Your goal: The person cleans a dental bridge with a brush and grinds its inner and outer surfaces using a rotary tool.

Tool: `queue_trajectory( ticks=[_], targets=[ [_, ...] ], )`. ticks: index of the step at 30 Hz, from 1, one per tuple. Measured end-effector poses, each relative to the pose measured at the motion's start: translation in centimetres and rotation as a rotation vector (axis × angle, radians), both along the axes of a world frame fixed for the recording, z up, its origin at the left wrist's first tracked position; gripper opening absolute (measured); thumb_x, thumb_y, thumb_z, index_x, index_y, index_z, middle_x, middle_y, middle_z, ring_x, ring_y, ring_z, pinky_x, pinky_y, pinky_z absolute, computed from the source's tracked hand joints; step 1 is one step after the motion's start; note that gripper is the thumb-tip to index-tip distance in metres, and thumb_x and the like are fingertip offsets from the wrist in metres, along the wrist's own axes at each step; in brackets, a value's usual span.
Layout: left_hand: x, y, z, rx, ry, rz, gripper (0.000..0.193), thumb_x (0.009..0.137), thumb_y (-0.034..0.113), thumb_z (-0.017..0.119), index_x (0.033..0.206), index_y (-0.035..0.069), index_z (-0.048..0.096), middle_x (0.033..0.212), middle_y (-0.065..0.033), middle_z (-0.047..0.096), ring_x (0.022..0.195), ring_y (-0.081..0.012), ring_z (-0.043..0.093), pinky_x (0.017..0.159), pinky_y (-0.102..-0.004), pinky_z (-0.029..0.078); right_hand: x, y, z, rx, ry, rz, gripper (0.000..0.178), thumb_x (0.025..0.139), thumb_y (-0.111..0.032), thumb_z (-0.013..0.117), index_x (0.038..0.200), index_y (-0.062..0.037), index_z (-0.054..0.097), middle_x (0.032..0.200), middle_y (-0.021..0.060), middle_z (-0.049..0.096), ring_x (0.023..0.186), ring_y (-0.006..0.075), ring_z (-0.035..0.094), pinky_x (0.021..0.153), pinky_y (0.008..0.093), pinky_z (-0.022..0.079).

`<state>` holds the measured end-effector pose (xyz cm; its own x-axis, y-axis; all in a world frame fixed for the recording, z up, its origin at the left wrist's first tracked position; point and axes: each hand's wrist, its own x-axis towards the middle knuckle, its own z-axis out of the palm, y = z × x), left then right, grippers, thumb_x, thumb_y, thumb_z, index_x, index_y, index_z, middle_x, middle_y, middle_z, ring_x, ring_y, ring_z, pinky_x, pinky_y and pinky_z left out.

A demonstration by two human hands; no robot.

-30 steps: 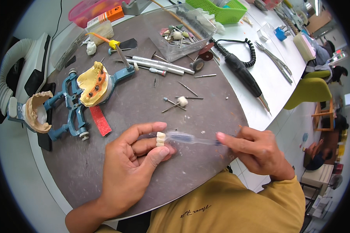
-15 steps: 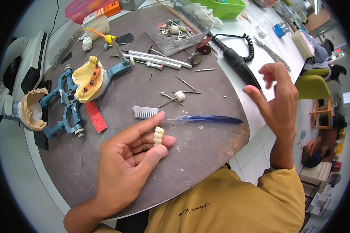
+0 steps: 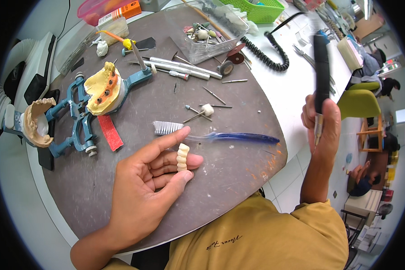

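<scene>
Between the thumb and fingers of my left hand (image 3: pixel 153 175) is a small cream-coloured dental bridge (image 3: pixel 182 157), held upright above the brown bench mat. Off to the right, my right hand (image 3: pixel 323 119) grips a black dental handpiece (image 3: pixel 321 67) raised above the bench edge, its metal tip pointing down and its top blurred. Just beyond my left fingers lies a toothbrush (image 3: pixel 238 136) with a blue handle. An articulator (image 3: pixel 78 123) stands at the left, bearing a yellow tooth model (image 3: pixel 94 87) with an orange gum section and a tan model (image 3: pixel 39 119).
Several loose burs (image 3: pixel 213 95) lie mid-mat, one with a white felt tip. Farther back are metal hand tools (image 3: pixel 180 66) and a clear box (image 3: pixel 211 54) of grinding bits. A red strip (image 3: pixel 110 133) rests beside the articulator. The handpiece's coiled cord (image 3: pixel 267 56) crosses the white bench.
My right hand, empty before, has taken hold of the handpiece and lifted it off the bench, turning it upright. The cord has shifted with it. My left hand stays with the dental bridge.
</scene>
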<state>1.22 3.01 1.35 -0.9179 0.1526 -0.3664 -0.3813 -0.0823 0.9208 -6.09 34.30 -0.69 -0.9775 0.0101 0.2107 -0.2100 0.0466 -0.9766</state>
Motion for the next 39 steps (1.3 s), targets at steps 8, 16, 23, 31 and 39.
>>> queue_trajectory(
  ticks=[8, 16, 23, 31, 39],
  targets=[
    [0.2, 0.2, 0.2, 0.097, -0.083, -0.051, 0.049, 0.091, -0.005, 0.062, 0.138, -0.006, 0.050, 0.113, -0.0195, 0.070, 0.098, -0.0186, 0.070, 0.088, -0.0286, 0.057, 4.5, -6.3, -1.0, -0.370, 0.188, 0.360, 0.033, 0.092, -0.030, 0.074, 0.091, 0.0025, 0.070, 0.081, 0.0141, 0.066, 0.065, 0.0209, 0.067, 0.059, 0.0289, 0.059],
    [1.2, 0.6, 0.1, 0.094, -0.111, -0.121, 0.042, 0.094, -0.001, 0.059, 0.135, -0.008, 0.054, 0.114, -0.0208, 0.069, 0.094, -0.0171, 0.069, 0.081, -0.0288, 0.057, 6.5, -8.9, -1.3, 0.119, 0.379, 0.371, 0.033, 0.073, 0.000, 0.085, 0.102, 0.0011, 0.068, 0.090, 0.0150, 0.071, 0.090, 0.0311, 0.073, 0.072, 0.0356, 0.061],
    [1.0, 0.5, 0.2, 0.072, -0.097, -0.150, 0.038, 0.097, 0.003, 0.058, 0.133, -0.007, 0.057, 0.109, -0.0173, 0.070, 0.086, -0.0123, 0.065, 0.077, -0.0261, 0.055, 6.1, -9.1, -0.9, 0.279, 0.483, 0.447, 0.024, 0.075, 0.002, 0.081, 0.090, 0.0026, 0.062, 0.081, 0.0140, 0.066, 0.096, 0.0390, 0.072, 0.080, 0.0426, 0.063],
    [1.1, 0.1, 0.2, -0.008, -0.064, -0.205, 0.037, 0.098, 0.005, 0.058, 0.133, -0.006, 0.058, 0.106, -0.0162, 0.070, 0.084, -0.0114, 0.064, 0.076, -0.0246, 0.054, 6.1, -9.1, -1.1, 0.303, 0.487, 0.492, 0.024, 0.075, 0.001, 0.081, 0.091, 0.0028, 0.063, 0.080, 0.0132, 0.066, 0.096, 0.0375, 0.073, 0.073, 0.0380, 0.063],
    [0.9, 0.2, 0.2, 0.029, -0.090, -0.193, 0.037, 0.098, 0.005, 0.058, 0.132, -0.008, 0.057, 0.108, -0.0186, 0.070, 0.090, -0.0151, 0.068, 0.080, -0.0267, 0.056, 6.0, -9.1, -1.3, 0.315, 0.515, 0.510, 0.023, 0.075, 0.000, 0.081, 0.091, 0.0038, 0.064, 0.081, 0.0126, 0.066, 0.095, 0.0371, 0.073, 0.070, 0.0361, 0.063]
  ],
)
